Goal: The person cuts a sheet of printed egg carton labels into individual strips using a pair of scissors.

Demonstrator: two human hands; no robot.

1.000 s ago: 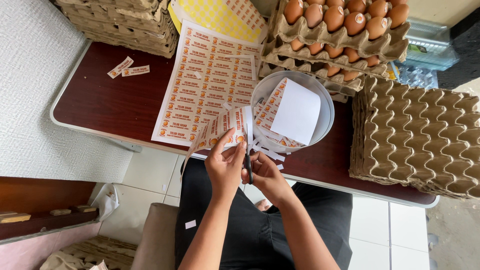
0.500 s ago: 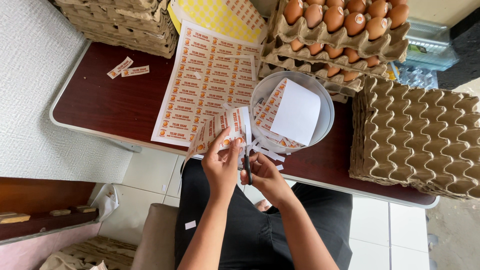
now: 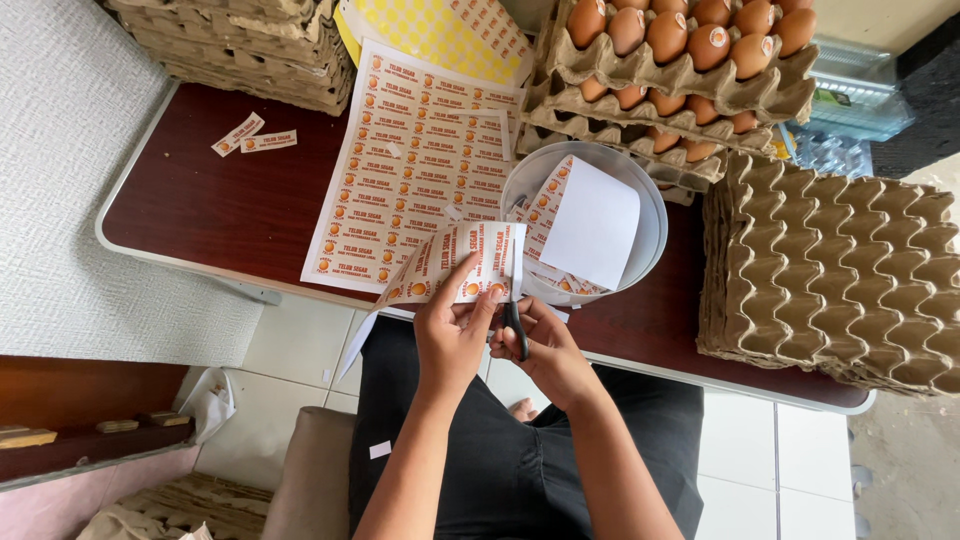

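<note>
Dark red table (image 3: 220,205) with a pale rim, seen from above; textured white wall at 9 o'clock, white floor tiles below the table edge. At 11 o'clock, a stack of empty grey trays (image 3: 240,45). Just right of it, two cut labels (image 3: 253,135) lie loose on the bare tabletop. Centre, at 12 o'clock from the hands: a full label sheet (image 3: 400,190), white with orange print, lying flat; a yellow sheet (image 3: 440,30) partly under its far end. Left hand (image 3: 452,335) grips a label strip (image 3: 455,265) by its near edge, thumb up on the face, fingers curled behind; the strip is held above the table's near edge, overlapping the sheet's lower corner in view. Right hand (image 3: 545,350) is closed through the handles of scissors (image 3: 516,300); blades point toward 12 o'clock and meet the strip at its right end. How far the blades are parted cannot be told. At 1 o'clock from the hands, a white bowl (image 3: 650,215) holds cut labels and a blank white paper (image 3: 592,222). Beyond it, at 1 o'clock, stacked trays of brown eggs (image 3: 690,30). At 3 o'clock, a tall stack of empty cartons (image 3: 830,270) at the table's right end.
</note>
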